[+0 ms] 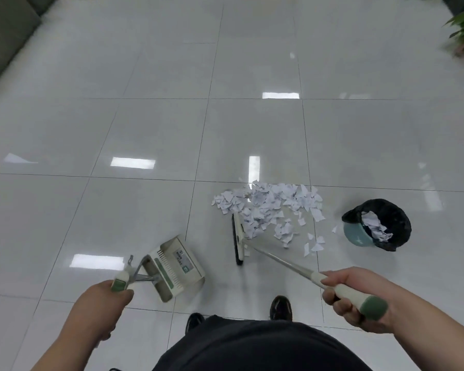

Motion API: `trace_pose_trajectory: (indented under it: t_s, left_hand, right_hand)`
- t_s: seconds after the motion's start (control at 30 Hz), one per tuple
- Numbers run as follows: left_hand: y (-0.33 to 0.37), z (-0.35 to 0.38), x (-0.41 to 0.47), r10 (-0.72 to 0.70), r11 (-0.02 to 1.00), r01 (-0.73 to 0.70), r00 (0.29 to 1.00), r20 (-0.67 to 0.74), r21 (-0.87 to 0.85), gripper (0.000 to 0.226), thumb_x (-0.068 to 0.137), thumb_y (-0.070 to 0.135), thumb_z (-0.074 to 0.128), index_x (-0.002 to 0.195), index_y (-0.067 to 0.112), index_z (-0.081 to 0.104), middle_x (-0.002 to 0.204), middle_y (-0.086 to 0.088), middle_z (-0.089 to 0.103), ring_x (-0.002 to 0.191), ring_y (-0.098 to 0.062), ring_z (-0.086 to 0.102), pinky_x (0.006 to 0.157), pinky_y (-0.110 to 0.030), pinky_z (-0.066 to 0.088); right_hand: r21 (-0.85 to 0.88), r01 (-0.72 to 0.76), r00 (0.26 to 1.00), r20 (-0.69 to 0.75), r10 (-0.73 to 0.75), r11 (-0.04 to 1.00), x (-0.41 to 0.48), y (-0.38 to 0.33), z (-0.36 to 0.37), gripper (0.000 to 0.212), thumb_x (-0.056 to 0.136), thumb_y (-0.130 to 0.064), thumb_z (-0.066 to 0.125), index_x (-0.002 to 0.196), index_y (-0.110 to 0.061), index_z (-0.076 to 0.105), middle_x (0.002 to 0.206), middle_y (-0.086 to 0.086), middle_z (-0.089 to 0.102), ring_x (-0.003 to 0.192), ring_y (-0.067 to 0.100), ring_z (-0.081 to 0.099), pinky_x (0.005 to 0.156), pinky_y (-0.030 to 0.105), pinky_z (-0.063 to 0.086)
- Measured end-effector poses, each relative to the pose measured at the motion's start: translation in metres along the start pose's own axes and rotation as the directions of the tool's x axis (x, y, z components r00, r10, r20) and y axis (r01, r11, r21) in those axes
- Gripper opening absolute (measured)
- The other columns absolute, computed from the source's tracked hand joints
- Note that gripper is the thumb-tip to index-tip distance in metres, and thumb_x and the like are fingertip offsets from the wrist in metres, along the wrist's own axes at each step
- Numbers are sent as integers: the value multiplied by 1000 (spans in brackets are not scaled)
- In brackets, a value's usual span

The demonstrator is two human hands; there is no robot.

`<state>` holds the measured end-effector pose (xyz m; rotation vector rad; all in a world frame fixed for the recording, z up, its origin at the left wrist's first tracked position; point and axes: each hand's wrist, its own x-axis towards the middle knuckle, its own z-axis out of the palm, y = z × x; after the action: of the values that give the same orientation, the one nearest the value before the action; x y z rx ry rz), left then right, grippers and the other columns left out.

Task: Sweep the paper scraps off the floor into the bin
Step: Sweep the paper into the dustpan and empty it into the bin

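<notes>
the bin point(355, 236) stands on the tiled floor point(145, 116) to the right, a teal tub lined with a black bag point(397, 218) whose edge folds out over the rim. crumpled white paper point(374, 228) lies inside it, heaped toward the side nearest the person.

the paper scraps point(268, 207) lie in 1 loose pile on the floor left of the bin, thinning into a trail of stray bits that reaches near the bin's base; 1 small scrap point(334, 229) sits just beside it.

the right hand point(351, 295) has its fingers wrapped round the cream and green grip of the broom point(238, 239), whose flat head rests on the floor against the near left edge of the pile.

the left hand point(102, 303) grips the green-tipped handle of the dustpan point(169, 266), which hangs tilted left of the broom, well apart from the scraps. whether it touches the floor cannot be told.

the dustpan carries a pale label point(184, 259) with a small green mark at its corner; the print is too blurred to read.

2 dark shoes point(280, 307) show below.
</notes>
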<state>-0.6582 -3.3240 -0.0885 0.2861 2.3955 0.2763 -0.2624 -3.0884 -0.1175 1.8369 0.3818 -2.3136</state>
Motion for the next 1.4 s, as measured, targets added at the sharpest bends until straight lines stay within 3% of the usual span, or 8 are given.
trace_pose_trajectory:
  t_s: [0.23, 0.37, 0.6, 0.8, 0.9, 1.03, 1.23, 1.4]
  left_hand:
    - [35, 28, -29, -53, 997, 50, 998, -41, -65, 14, 85, 12, 58, 74, 8, 50, 51, -6, 40, 45, -21, 33, 49, -28, 35]
    - [45, 37, -49, -68, 994, 62, 996, -65, -89, 13, 85, 13, 60, 78, 5, 53, 50, -6, 41, 45, -21, 33, 48, -28, 35]
    - [66, 52, -75, -106, 993, 99, 990, -98, -71, 19, 85, 14, 62, 81, -2, 55, 50, -6, 44, 45, -21, 34, 47, -27, 34]
    - [86, 60, -80, -90, 995, 86, 993, -76, -45, 14, 88, 17, 63, 83, 4, 60, 49, -7, 45, 45, -21, 35, 47, -26, 35]
    - [96, 64, -77, -72, 997, 70, 996, -57, -35, 15, 88, 17, 63, 84, 3, 61, 49, -7, 44, 45, -21, 35, 46, -26, 34]
    - [109, 70, -71, -54, 998, 53, 998, -30, -41, 15, 87, 16, 63, 86, 1, 61, 51, -7, 43, 48, -21, 34, 48, -26, 32]
    - [130, 66, -55, -26, 999, 25, 1000, -15, -48, 18, 87, 15, 63, 84, -3, 58, 52, -8, 42, 49, -22, 33, 51, -27, 28]
    - [143, 56, -41, 55, 998, -55, 998, -10, -19, 15, 89, 15, 64, 86, 1, 62, 52, -9, 44, 47, -21, 35, 50, -26, 31]
  right_hand:
    - [-58, 63, 994, 95, -57, 996, -33, -42, -34, 58, 72, -5, 58, 127, -22, 57, 66, 5, 48, 36, 13, 38, 30, 15, 27]
    - [-27, 46, 981, 191, -40, 999, 5, -85, -25, 41, 88, -7, 54, 128, -14, 51, 67, 4, 49, 36, 11, 41, 28, 16, 32]
    - [41, -9, 956, 293, -3, 999, 92, -139, 13, 13, 93, -16, 57, 102, -10, 51, 67, 1, 52, 35, 9, 48, 30, 14, 35]
    - [224, -38, 974, 227, -15, 974, 97, -131, -45, 15, 94, -18, 59, 103, -9, 52, 68, 1, 54, 35, 9, 49, 29, 15, 35]
    - [290, -42, 978, 209, -20, 956, 70, -115, -84, 21, 82, -15, 62, 98, -8, 51, 67, 2, 54, 33, 9, 47, 26, 15, 32]
    - [288, -30, 985, 169, -20, 957, 26, -89, -112, 15, 83, -13, 59, 94, -9, 49, 66, 2, 54, 32, 10, 45, 26, 15, 29]
    - [315, 40, 976, 190, -104, 948, -14, -64, -116, 31, 86, -6, 52, 115, -17, 50, 67, 6, 49, 33, 11, 38, 29, 13, 26]
    - [357, 30, 955, 266, -133, 933, 22, -85, -81, 32, 87, -8, 53, 117, -15, 47, 69, 3, 50, 34, 11, 42, 28, 15, 29]
